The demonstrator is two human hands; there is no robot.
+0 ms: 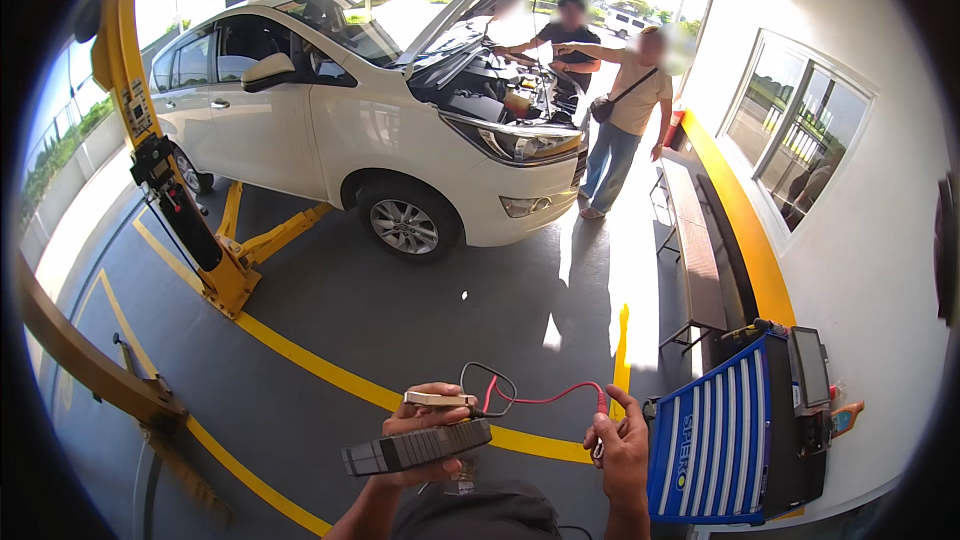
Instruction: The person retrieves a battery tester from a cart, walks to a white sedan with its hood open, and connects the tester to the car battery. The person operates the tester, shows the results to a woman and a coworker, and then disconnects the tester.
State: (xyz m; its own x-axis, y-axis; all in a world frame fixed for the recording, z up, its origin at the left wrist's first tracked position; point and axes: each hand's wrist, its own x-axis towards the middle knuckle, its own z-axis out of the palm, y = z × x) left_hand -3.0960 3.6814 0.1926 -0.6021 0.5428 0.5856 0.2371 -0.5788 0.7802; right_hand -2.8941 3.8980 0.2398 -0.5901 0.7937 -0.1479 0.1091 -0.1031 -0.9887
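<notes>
My left hand is closed around a dark grey handheld device with a ribbed side, seen edge-on. Between its upper fingers sits a slim, flat gold-coloured piece; its kind is unclear. A black lead loops above this hand, and a thin red lead arcs across to the right. In my right hand, the red lead's end is pinched, with a small metal part showing below the fingers; the index finger points up. Both hands are low in view, above the floor.
Ahead stands a white car with its hood raised. Two people are beside the engine bay, one reaching in. A yellow lift post rises at left. At right are a blue tool cabinet and a long bench.
</notes>
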